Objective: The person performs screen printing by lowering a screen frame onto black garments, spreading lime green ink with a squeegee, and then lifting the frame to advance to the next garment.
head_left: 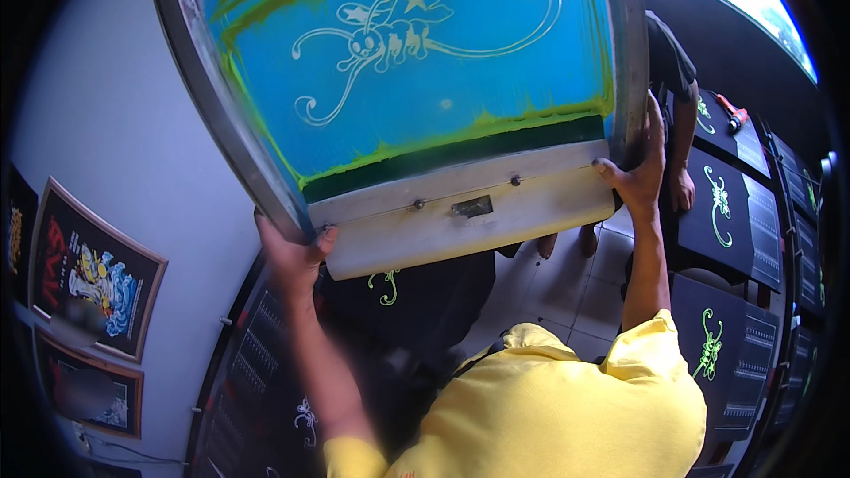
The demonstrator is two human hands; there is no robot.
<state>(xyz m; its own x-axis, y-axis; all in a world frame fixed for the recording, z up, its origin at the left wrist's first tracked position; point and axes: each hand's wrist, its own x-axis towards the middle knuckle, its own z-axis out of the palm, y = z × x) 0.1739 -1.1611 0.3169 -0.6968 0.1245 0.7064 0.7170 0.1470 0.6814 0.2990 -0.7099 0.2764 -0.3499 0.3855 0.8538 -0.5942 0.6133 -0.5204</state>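
Observation:
Both my hands hold up a screen-printing frame (205,80), tilted in front of me. Its blue mesh (478,88) carries a pale creature design with stars and curling lines, and lime-green ink is smeared around the edges. A pale board (381,239) with two dark bolts and a small rectangular recess runs along the near side, below a dark strip. My left hand (292,252) grips the near left corner, thumb at the board's end. My right hand (645,173) wraps the right rail, its thumb on the board. The fingers behind the frame are partly hidden.
Black fabric panels (708,204) with lime-green prints lie on racks at right. Another black panel (398,310) is below the frame. A person's arm (683,142) hangs at right, near a red tool (733,112). Framed pictures (97,270) line the left wall above tiled floor.

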